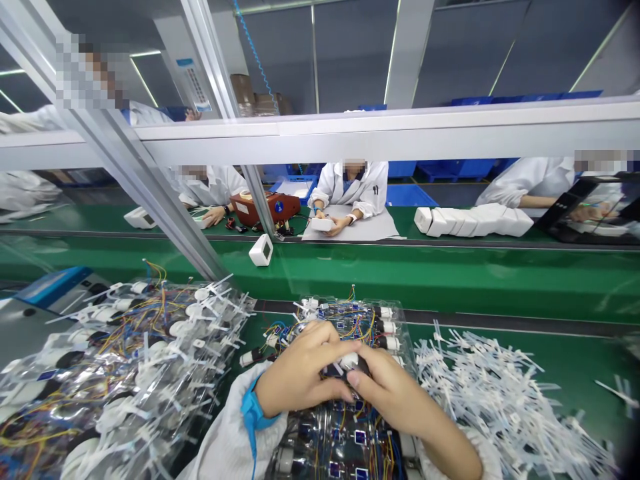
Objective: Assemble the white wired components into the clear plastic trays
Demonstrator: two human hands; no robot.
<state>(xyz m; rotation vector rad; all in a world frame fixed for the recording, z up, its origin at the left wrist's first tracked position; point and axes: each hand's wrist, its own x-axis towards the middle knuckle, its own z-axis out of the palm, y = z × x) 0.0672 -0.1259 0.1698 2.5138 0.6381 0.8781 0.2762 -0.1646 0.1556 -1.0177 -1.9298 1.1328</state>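
Observation:
My left hand (313, 367), with a blue wrist strap (256, 407) at its cuff, is bent over the middle of a clear plastic tray (407, 333). My right hand (383, 383) meets it from the right, fingertips close together. Between them is a small part (350, 362), white and dark, mostly covered by the fingers; both hands close on it. Rows of small wired assemblies with white and black cylindrical ends (387, 327) lie in the tray under and around my hands. Red, yellow and blue wires run among them.
White cable ties (490, 387) are heaped on the right. More wired assemblies with ties (150, 353) fill trays at left. A white device (261, 251) stands on the green conveyor (320, 273). Across it, a person (353, 190) holds a white box; a metal post (150, 193) rises at left.

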